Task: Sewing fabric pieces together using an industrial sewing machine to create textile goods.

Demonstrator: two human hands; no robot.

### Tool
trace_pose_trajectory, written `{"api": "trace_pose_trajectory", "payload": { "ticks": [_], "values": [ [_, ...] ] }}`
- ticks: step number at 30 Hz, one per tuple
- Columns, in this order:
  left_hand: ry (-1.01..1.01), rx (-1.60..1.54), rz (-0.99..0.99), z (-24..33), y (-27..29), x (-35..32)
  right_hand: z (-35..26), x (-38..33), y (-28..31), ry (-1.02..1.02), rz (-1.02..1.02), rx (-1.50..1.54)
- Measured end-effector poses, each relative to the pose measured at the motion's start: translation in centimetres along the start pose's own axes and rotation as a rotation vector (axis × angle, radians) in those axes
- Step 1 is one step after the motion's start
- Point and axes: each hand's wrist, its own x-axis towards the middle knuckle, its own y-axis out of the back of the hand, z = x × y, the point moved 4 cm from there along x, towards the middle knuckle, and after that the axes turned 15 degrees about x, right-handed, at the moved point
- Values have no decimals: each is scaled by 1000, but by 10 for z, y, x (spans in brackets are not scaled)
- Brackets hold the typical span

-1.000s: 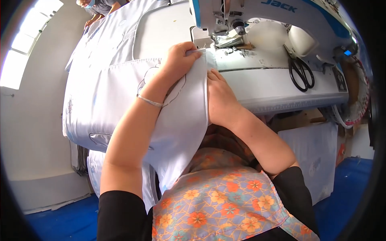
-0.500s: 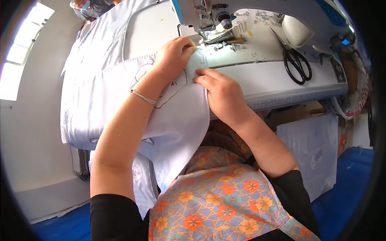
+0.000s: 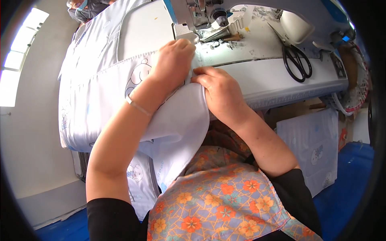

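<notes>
A white fabric (image 3: pixel 173 116) printed with line-drawn bears covers the left of the sewing machine table and hangs over its front edge. My left hand (image 3: pixel 173 60) lies on it close to the machine's needle area, fingers bent down, their tips hidden. With thumb and fingertips together, my right hand (image 3: pixel 220 85) pinches the cloth's right edge just below. The sewing machine (image 3: pixel 201 14) stands over the far edge of the cloth, and its presser foot is partly hidden behind the left hand.
Black-handled scissors (image 3: pixel 295 60) lie on the table at right, beside a white rounded object (image 3: pixel 295 27). Small tools and thread scraps (image 3: pixel 225 38) lie by the needle. More printed fabric (image 3: pixel 307 148) hangs lower right. Another person (image 3: pixel 86 10) is at the far left.
My left hand has turned and curled more over the cloth, knuckles now up. The right hand keeps its pinch, barely shifted left. The whole view has shifted slightly.
</notes>
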Motion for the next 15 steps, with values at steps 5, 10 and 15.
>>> {"api": "trace_pose_trajectory", "payload": {
  "ticks": [5, 10, 15],
  "values": [
    [78, -32, 59, 14, 17, -16, 6, 3, 11, 12, -216, -40],
    [67, -112, 29, 10, 16, -15, -5, 12, 22, 172, -428, -220],
    [101, -132, 56, 12, 10, -4, 11, 20, 19, 249, -369, -353]
  ]
}}
